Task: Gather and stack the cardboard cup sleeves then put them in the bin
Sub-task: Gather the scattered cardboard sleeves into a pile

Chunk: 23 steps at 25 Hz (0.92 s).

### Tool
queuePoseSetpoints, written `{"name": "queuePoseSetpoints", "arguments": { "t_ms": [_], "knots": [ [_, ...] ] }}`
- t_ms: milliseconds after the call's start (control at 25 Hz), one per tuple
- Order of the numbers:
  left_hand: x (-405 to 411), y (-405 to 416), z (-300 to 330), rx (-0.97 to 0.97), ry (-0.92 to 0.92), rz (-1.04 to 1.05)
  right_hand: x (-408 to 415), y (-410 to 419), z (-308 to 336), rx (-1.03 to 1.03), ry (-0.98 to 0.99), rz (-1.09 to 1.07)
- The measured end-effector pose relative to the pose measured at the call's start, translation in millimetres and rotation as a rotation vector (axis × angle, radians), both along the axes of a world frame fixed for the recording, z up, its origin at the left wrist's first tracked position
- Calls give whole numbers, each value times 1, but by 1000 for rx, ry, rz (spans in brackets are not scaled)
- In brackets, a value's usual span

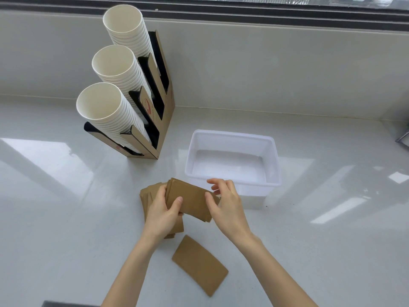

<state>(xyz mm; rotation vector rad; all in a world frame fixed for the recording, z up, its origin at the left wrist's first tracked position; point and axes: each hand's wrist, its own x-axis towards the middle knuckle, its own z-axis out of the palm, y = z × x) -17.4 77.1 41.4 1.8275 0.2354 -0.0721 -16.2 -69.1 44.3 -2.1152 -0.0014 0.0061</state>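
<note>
Nearest the camera, one loose sleeve (199,265) lies flat on the white bench (321,240), apart from the others. Just beyond it, the left hand (162,214) has its fingers (178,203) clenched on a stack of sleeves (190,199), thumb on top. The right hand (228,203) touches the stack's right end with curled fingers, grasping its edge. More sleeves (147,192) lie under the left hand. Beyond the right hand stands the white bin (232,138), touching nothing. At far left, a cardboard rack (164,120) holds three columns of paper cups (115,65).
</note>
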Motion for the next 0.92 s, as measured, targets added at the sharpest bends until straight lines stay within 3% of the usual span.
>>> {"name": "queuePoseSetpoints", "arguments": {
  "t_ms": [280,440,520,720,920],
  "knots": [
    [-6,18,-5,-32,39,139,-41,3,-37,-218,453,214],
    [-12,20,-6,-41,39,148,-53,19,-51,-564,444,307],
    [-15,19,-5,-51,38,142,-56,23,-55,-633,389,302],
    [-19,19,-2,-39,46,126,-58,26,-58,-581,377,274],
    [-17,21,-3,-54,48,124,-55,13,-53,-287,429,240]
  ]
}}
